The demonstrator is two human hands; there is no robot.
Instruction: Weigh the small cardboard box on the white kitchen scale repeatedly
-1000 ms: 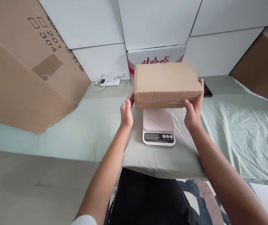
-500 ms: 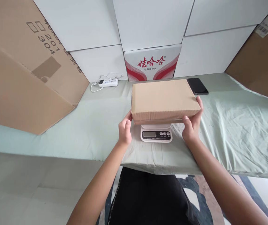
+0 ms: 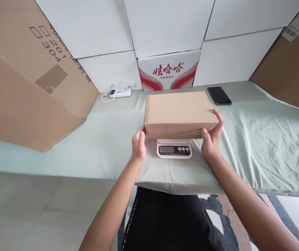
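A brown cardboard box (image 3: 179, 108) is held level between my two hands, over a white digital kitchen scale (image 3: 174, 150). My left hand (image 3: 139, 143) grips the box's near left corner, thumb up and the other fingers partly hidden behind the side. At the near right corner, my right hand (image 3: 212, 137) has its thumb on the front face and its fingers round the right side. The scale's display and buttons show in front, while its platform is mostly covered by the box. Whether the box rests on the platform I cannot tell.
Behind the box, a black phone (image 3: 219, 96) lies to the right, and a white power strip with a cable (image 3: 120, 92) to the left. White boxes and a printed carton (image 3: 169, 71) line the back. Large cardboard sheets (image 3: 68, 115) stand at both sides of the cloth-covered table (image 3: 99, 150).
The box has shifted slightly left and lower, with my right hand moving left along with it. A gap now shows between box and phone. The scale stays in place.
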